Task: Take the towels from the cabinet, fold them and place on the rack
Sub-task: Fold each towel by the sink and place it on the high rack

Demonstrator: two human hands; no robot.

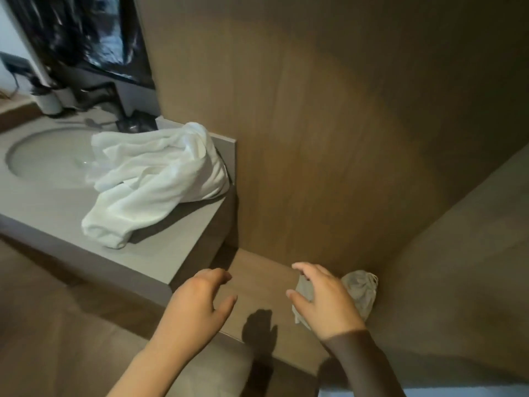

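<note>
white towels [148,179] are shown heaped unfolded on the bench [171,247], so folding and racking are judged outstanding; left grip [196,305] and right grip [326,305] are spread, nothing held.

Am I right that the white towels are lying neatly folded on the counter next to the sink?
Not quite. The head view shows the white towels lying in a crumpled, unfolded heap on the counter next to the sink, not neatly folded.
</note>
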